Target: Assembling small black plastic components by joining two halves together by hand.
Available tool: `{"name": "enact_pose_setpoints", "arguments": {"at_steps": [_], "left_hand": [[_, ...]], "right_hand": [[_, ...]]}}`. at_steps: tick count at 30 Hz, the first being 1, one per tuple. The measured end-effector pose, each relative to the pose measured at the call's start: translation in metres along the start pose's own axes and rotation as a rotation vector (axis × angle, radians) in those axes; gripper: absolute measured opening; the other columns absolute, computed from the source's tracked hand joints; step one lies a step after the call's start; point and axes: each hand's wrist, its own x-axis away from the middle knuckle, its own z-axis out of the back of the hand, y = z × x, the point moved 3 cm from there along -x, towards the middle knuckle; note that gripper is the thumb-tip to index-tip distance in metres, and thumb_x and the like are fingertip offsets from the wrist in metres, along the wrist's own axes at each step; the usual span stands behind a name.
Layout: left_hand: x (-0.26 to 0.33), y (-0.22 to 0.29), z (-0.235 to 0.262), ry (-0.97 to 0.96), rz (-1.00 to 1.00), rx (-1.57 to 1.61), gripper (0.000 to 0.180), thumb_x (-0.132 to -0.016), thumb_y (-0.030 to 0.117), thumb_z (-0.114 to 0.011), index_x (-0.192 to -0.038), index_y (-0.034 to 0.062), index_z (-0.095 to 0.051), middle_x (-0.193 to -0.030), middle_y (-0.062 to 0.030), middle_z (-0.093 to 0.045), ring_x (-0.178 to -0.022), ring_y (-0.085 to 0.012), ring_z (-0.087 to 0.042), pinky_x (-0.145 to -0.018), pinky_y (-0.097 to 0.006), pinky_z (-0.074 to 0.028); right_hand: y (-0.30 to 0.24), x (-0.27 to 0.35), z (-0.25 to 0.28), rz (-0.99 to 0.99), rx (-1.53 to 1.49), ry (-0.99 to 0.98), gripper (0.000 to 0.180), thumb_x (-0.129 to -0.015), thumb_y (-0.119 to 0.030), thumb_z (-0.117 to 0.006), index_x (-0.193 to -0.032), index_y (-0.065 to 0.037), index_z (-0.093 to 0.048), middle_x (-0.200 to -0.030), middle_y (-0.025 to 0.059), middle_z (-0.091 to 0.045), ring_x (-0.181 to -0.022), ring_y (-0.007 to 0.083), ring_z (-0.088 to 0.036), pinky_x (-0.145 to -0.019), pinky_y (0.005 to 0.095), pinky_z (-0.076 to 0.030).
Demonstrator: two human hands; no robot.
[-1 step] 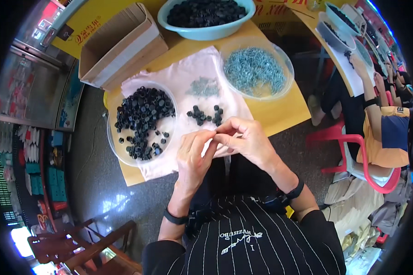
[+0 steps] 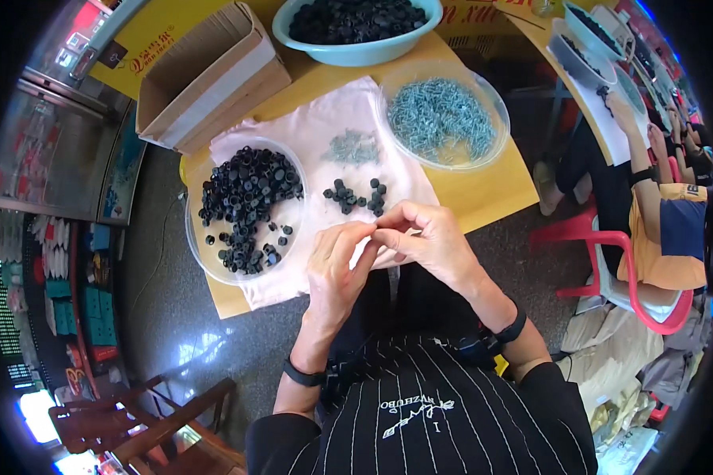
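My left hand (image 2: 337,261) and my right hand (image 2: 429,241) meet fingertip to fingertip over the near edge of a pink cloth (image 2: 333,119). Both are pinched closed; whatever lies between the fingertips is too small and hidden to name. Just beyond them sits a small group of black plastic caps (image 2: 345,198) on the cloth. Farther back lies a loose pile of silvery screws (image 2: 350,148). To the left, a round clear tray (image 2: 192,229) holds many black ring-like caps (image 2: 249,186). At the far right, another clear tray (image 2: 499,142) contains a heap of screws (image 2: 436,111).
A light blue basin (image 2: 356,55) full of black parts stands at the back, beside an open cardboard box (image 2: 214,87). The yellow tabletop (image 2: 499,186) shows around the cloth. At right, a person works at another table near a red plastic chair (image 2: 626,261).
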Motion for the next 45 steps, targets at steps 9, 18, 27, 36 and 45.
{"name": "enact_pose_setpoints", "arguments": {"at_steps": [9,18,27,36,45], "left_hand": [[-0.049,-0.024,-0.005,-0.047,0.109,-0.19,0.012,-0.084,0.0,-0.068,-0.096,0.0019,-0.068,-0.091,-0.0119,-0.066,-0.076,-0.0234,-0.064,-0.066,-0.032,-0.05],[-0.073,-0.05,-0.036,-0.085,-0.005,-0.378,0.008,-0.081,0.004,-0.067,-0.089,0.001,-0.065,-0.083,-0.0127,-0.062,-0.073,-0.0278,-0.062,-0.063,-0.036,-0.049],[-0.068,-0.056,-0.033,-0.045,0.041,-0.263,0.008,-0.079,-0.001,-0.067,-0.086,0.0022,-0.066,-0.081,-0.0101,-0.062,-0.067,-0.0213,-0.061,-0.062,-0.03,-0.049],[-0.059,-0.044,-0.022,-0.045,0.274,0.082,0.007,-0.088,0.003,-0.066,-0.093,-0.0011,-0.064,-0.087,-0.0043,-0.066,-0.073,-0.0088,-0.061,-0.067,-0.022,-0.049],[-0.054,-0.054,-0.027,0.008,0.528,0.587,0.013,-0.094,0.004,-0.06,-0.103,-0.005,-0.061,-0.094,-0.0102,-0.067,-0.083,-0.0136,-0.065,-0.076,-0.025,-0.053]], "right_hand": [[0.031,-0.002,0.021,0.224,0.14,0.247,0.018,-0.085,0.0,-0.067,-0.103,0.003,-0.064,-0.089,0.0072,-0.069,-0.08,0.0096,-0.064,-0.071,0.0242,-0.052],[0.038,0.001,0.022,0.175,0.112,0.265,0.02,-0.085,0.001,-0.066,-0.104,0.003,-0.064,-0.091,0.008,-0.067,-0.079,0.0102,-0.064,-0.071,0.0245,-0.052],[0.037,0.001,0.023,0.146,0.073,0.237,0.018,-0.086,0.0,-0.064,-0.104,0.002,-0.063,-0.088,0.008,-0.065,-0.078,0.0114,-0.063,-0.068,0.0251,-0.051],[0.038,-0.001,0.023,0.255,0.199,0.259,0.021,-0.086,-0.001,-0.067,-0.106,0.002,-0.065,-0.088,0.0064,-0.067,-0.071,0.009,-0.064,-0.065,0.023,-0.052],[0.035,0.001,0.021,0.284,0.251,0.281,0.018,-0.084,0.0,-0.067,-0.101,0.001,-0.063,-0.087,0.0097,-0.065,-0.075,0.0157,-0.066,-0.066,0.027,-0.053]]}}
